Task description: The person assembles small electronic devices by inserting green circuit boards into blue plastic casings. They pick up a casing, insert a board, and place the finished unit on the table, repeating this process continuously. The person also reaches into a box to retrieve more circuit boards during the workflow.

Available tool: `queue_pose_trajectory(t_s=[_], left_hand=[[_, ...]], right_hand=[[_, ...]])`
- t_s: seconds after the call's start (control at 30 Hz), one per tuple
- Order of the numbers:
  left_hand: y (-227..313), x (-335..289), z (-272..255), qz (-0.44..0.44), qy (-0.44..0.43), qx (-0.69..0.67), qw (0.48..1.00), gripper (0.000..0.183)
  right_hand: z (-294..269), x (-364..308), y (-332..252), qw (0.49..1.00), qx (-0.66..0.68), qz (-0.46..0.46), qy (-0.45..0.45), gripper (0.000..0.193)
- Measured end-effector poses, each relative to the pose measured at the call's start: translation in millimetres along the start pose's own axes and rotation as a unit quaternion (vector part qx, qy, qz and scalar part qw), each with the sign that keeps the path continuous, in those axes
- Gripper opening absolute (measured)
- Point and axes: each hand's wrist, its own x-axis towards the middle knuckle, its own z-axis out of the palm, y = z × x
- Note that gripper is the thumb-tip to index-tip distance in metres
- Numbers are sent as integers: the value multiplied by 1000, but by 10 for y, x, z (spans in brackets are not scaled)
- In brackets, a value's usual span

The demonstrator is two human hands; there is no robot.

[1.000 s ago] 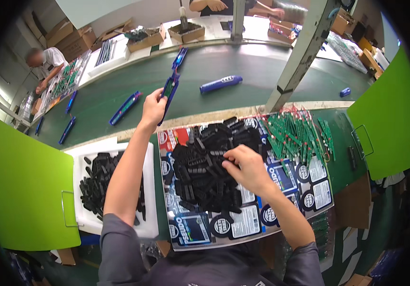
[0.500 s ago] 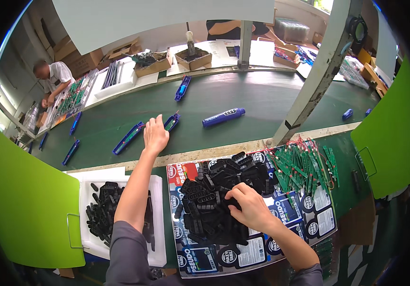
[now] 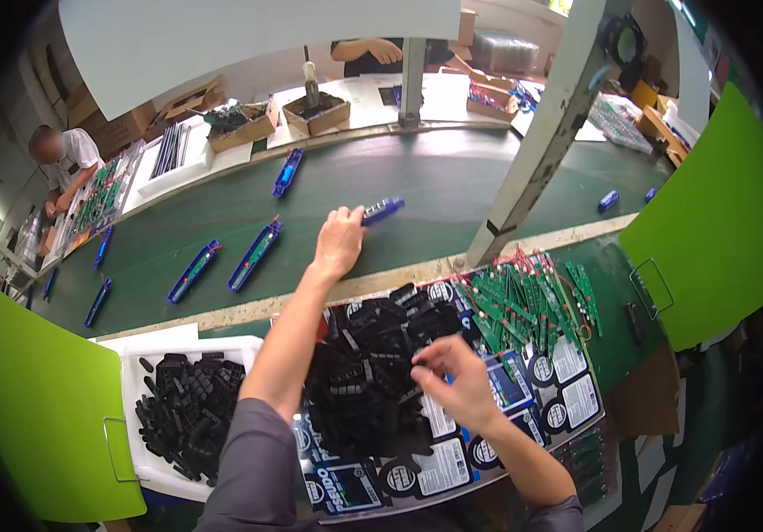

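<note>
My left hand (image 3: 340, 243) reaches over the green belt, its fingers closed round the near end of a blue handheld casing (image 3: 385, 210). The casing is blurred, and a light panel with dark buttons shows on it. My right hand (image 3: 459, 379) hovers over a heap of black plastic parts (image 3: 363, 390), thumb and forefinger pinched on what looks like a small black part (image 3: 418, 363). Left of the grip, open blue half-shells (image 3: 254, 256) with green circuit boards inside lie on the belt.
A white foam tray (image 3: 131, 417) of black parts stands left, beside a green panel (image 3: 35, 390). Green circuit boards (image 3: 523, 301) with red wires lie right of the heap. A slanted metal post (image 3: 536, 151) rises at the belt's near edge. Two people sit beyond the belt.
The view has swung, shifting the scene leftward. My left hand has moved right from the open half-shells to the closed blue casing. My right hand has lifted slightly off the heap.
</note>
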Motion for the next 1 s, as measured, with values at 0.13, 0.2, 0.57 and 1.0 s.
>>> queue_pose_trajectory(t_s=[0.13,0.2,0.57,1.0], left_hand=[[393,-224,-433,-104,-22,-292,951,32],[705,-481,-751,-134,-63,-473,869,31],[1817,-1711,-1181,-194,-36,-626,754,25],[2016,-2032,-1151,-253,-4,-750,611,22]], right_hand=[[-159,149,91,981,174,0,89,20],[-314,214,45,984,159,16,80,23],[-474,162,-396,984,146,-66,77,21],[-266,-258,-247,935,-234,-256,70,26]])
